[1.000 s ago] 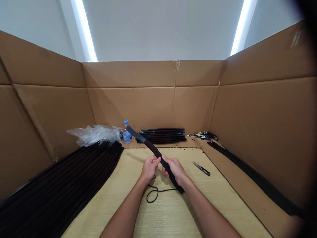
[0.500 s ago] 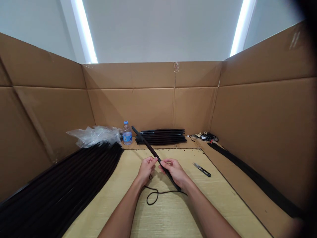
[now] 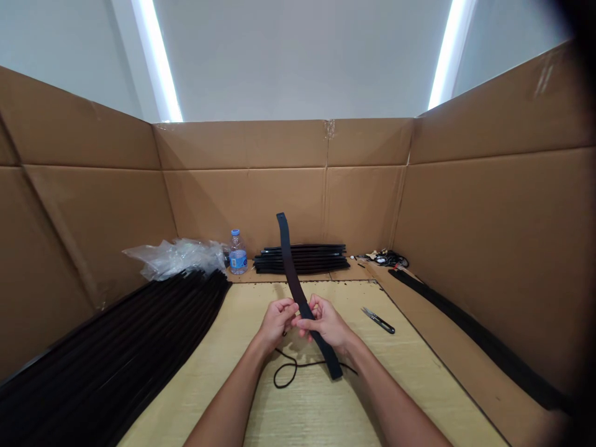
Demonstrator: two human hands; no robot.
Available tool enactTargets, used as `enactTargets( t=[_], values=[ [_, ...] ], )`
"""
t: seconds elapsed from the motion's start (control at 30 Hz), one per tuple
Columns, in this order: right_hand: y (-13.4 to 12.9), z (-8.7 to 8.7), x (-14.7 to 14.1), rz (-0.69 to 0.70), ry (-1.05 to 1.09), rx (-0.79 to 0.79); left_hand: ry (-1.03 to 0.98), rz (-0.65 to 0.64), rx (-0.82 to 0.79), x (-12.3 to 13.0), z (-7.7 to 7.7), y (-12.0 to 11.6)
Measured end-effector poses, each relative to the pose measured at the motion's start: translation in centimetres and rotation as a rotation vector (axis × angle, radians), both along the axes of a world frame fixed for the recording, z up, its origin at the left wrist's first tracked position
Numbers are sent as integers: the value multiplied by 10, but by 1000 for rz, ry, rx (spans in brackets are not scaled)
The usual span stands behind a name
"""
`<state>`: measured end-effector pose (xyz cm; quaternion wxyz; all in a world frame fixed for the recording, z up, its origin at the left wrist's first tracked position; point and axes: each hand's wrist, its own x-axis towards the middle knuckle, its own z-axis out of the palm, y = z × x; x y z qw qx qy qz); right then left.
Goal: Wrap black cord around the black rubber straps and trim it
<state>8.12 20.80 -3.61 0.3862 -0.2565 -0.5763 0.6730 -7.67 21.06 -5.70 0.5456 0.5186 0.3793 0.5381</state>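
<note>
Gap btwn right hand [image 3: 328,323] & snips [image 3: 378,320], black strip pile [image 3: 116,347] blocking left

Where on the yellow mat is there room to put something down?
The woven mat is bare between the right hand and the small snips, and below those snips. Another bare patch lies between the left hand and the pile of black strips. It's crowded under the hands, around the black cord and the held black strip.
</note>
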Motion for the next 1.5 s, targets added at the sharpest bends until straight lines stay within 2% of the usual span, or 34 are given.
enactTargets(
  t=[0.07,0.27,0.57,0.87,1.0,1.17,1.33,1.5],
  values=[
    [3,-3,-3,-41,27,20,-5,37,3,2,-1,1],
    [11,-10,-9,-116,34,-70,-32,82,48,7,-2,0],
    [7,-9,-15,-217,-12,-99,-29,170,46,15,1,-1],
    [12,-13,-16,-149,170,-168,-52,252,20,5,1,4],
    [7,-10,-14,-201,184,-208,-90,185,-9,3,0,4],
    [4,-8,-12,-152,119,-153,-116,133,-14,3,0,3],
    [2,-8,-13,-138,144,-134,-128,89,-13,4,0,2],
    [5,-8,-16,-162,152,-159,-105,126,-18,3,-2,3]
  ],
)
